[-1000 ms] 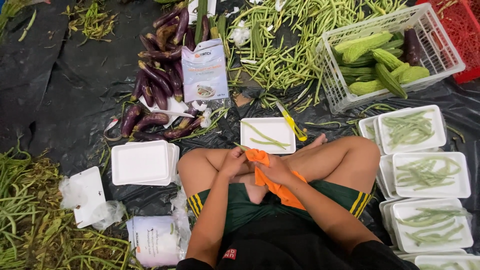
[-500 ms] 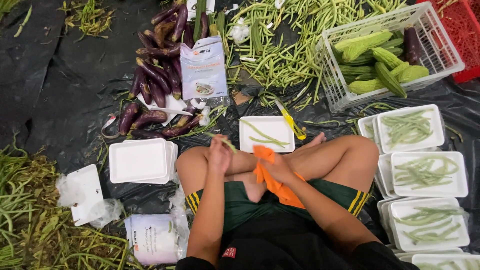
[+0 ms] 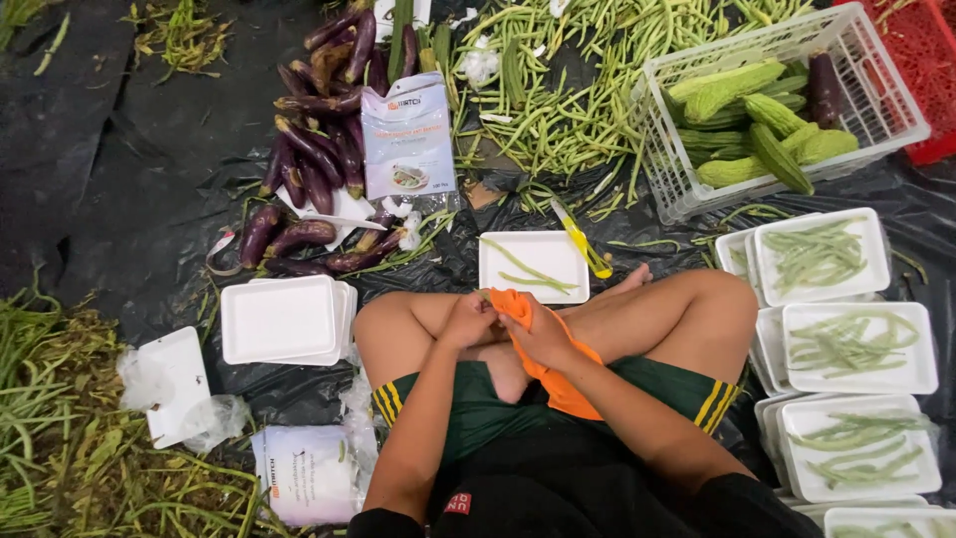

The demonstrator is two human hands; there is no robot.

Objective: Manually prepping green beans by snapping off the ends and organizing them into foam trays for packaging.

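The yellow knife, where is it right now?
In the head view, the yellow knife lies on the right edge of the white tray, just ahead of the person's crossed legs.

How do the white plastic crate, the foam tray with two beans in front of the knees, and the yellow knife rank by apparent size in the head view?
1. White plastic crate, clearly largest.
2. Foam tray with two beans.
3. Yellow knife, smallest, lying across the tray's right edge.
All lie on the ground sheet, so nearness hardly skews this.
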